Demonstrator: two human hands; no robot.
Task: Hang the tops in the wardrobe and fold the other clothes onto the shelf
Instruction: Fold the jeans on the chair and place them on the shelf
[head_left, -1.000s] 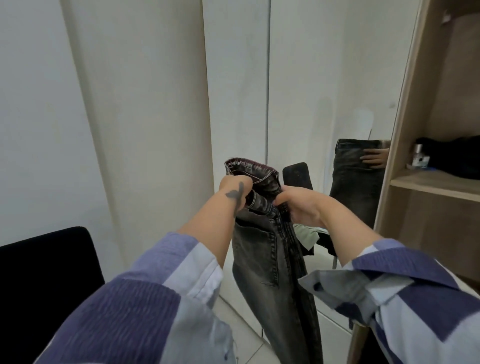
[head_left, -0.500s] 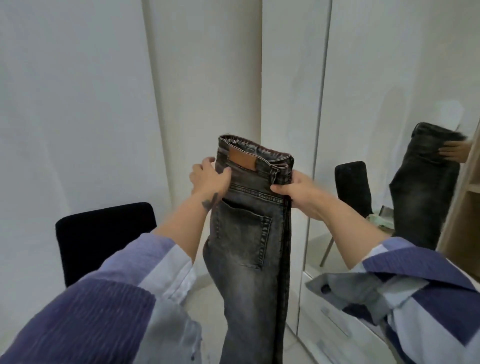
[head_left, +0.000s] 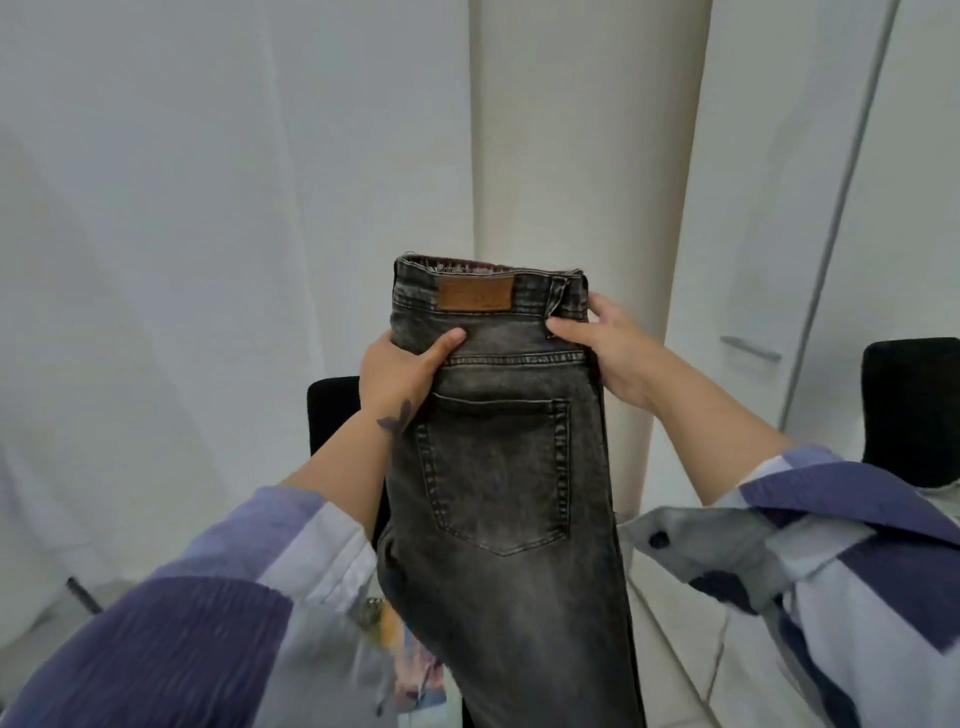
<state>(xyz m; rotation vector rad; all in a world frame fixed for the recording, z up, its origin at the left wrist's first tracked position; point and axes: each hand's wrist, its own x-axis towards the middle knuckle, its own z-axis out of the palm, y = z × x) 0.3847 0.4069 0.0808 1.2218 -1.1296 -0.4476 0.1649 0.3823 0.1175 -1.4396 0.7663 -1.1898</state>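
- White wardrobe doors (head_left: 810, 197) now fill the background; the open shelf seen a second ago has slid out of view.
- Jeans (head_left: 498, 467) hang mid-frame, legs doubled, back pocket facing us.
- Left hand (head_left: 400, 369) and right hand (head_left: 613, 353) have fingers clamped on the waistband sides, so folding's started, shelving's next.

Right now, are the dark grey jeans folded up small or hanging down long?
Hanging long. The dark grey jeans, doubled leg on leg, are gripped near the waistband by the left hand and right hand.
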